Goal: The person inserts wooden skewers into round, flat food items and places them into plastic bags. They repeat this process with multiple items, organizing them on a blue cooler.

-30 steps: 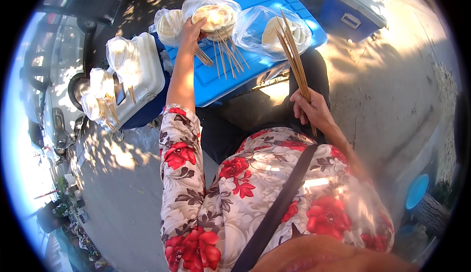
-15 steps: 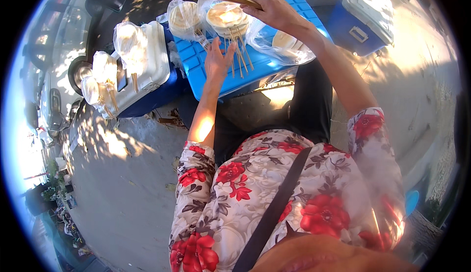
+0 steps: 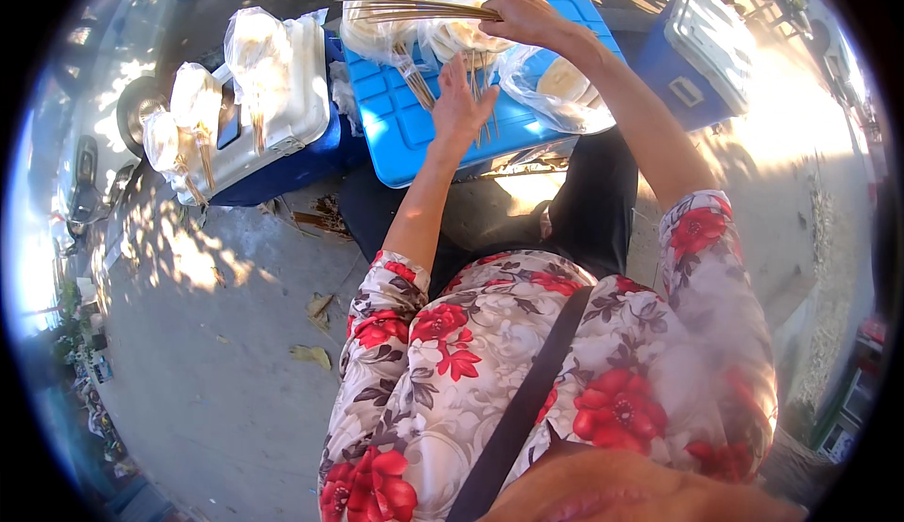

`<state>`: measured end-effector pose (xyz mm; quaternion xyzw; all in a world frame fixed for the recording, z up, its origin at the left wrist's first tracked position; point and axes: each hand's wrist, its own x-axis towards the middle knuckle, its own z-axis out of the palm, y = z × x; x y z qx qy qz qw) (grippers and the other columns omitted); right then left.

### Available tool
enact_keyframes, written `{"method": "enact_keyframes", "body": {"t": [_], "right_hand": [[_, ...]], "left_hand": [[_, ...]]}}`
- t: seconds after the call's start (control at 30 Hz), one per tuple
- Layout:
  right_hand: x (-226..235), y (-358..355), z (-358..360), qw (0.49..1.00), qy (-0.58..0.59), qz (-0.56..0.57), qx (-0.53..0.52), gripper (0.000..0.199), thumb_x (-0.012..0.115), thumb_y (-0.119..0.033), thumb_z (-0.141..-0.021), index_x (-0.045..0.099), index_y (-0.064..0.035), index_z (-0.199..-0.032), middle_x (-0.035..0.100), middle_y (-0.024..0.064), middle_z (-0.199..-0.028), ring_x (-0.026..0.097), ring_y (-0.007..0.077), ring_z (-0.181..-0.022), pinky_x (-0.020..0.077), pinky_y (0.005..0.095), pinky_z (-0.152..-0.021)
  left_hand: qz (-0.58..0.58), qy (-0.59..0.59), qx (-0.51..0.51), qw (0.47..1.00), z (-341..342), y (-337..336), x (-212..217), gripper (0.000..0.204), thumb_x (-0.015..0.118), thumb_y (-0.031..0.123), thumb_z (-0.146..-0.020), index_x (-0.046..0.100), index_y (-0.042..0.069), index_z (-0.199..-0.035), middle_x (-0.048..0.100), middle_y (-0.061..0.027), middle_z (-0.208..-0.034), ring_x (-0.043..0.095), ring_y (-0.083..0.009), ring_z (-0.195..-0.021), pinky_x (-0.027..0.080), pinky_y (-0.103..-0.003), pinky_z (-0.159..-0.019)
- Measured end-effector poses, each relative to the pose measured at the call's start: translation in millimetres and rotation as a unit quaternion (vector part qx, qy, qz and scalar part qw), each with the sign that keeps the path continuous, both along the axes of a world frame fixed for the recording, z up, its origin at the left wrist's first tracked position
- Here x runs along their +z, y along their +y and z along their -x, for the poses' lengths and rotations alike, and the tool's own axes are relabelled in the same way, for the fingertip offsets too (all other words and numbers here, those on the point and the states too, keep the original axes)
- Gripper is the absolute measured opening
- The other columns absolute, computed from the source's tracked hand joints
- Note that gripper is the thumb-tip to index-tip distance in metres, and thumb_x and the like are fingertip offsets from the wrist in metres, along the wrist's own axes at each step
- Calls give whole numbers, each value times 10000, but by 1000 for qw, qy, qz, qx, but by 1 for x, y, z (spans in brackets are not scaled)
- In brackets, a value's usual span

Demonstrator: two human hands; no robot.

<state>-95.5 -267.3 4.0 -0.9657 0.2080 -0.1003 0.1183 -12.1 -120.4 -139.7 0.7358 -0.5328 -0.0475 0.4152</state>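
Note:
My right hand [image 3: 520, 19] is closed around a bundle of thin wooden skewers [image 3: 400, 11], which points left above a blue plastic lid [image 3: 391, 141]. Below it, my left hand [image 3: 459, 108] has its fingers and thumb apart and holds nothing. It is beside the skewer ends [image 3: 486, 119] sticking out of a stack of pale round flat pieces in a clear bag [image 3: 463, 40]. Left of that lies another bagged stack [image 3: 381, 28] with its skewers [image 3: 414, 80] pointing toward me. At the lid's right side, an open clear bag [image 3: 527, 89] holds more pale discs [image 3: 565, 82].
A blue cooler with a white lid [image 3: 294, 122] stands left, bearing several bagged skewered bundles [image 3: 256, 47] and a dark flat phone-like object [image 3: 229, 125]. Another blue-and-white cooler [image 3: 711, 42] stands right. Dry leaves [image 3: 311, 356] lie on the concrete ground [image 3: 254, 381].
My right hand, still gripping the skewers, has moved slightly right and lower. My left hand has shifted right, and its fingers are off the left stack's skewers. The view has shifted a little.

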Motion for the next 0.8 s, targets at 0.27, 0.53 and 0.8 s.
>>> {"method": "enact_keyframes", "body": {"t": [0.27,0.53,0.8], "right_hand": [[-2,16,26,999,-49,-10,22,382,580,-398,-842,652,-24,-863,590,124,-648,561,269,-614,417,396,-585],[-47,28,19,974,36,-205,-90,470,539,-439,-844,619,21,-895,639,159,-754,640,257,-780,482,402,-688],[-57,49,18,981,46,-130,-138,851,644,-619,-676,493,92,-1118,638,250,-838,647,340,-836,506,402,-712]], "left_hand": [[9,557,38,830,-8,3,1,631,502,335,-905,229,-4,-1362,428,-206,-1260,631,-302,-914,557,-355,-650],[-21,677,-9,735,-23,-15,-13,368,410,222,-938,370,13,-1238,565,-169,-1046,663,-288,-818,567,-349,-618],[-7,675,-11,738,-19,-35,-17,165,519,197,-907,517,32,-908,584,-68,-686,605,-183,-534,505,-307,-449]]}}
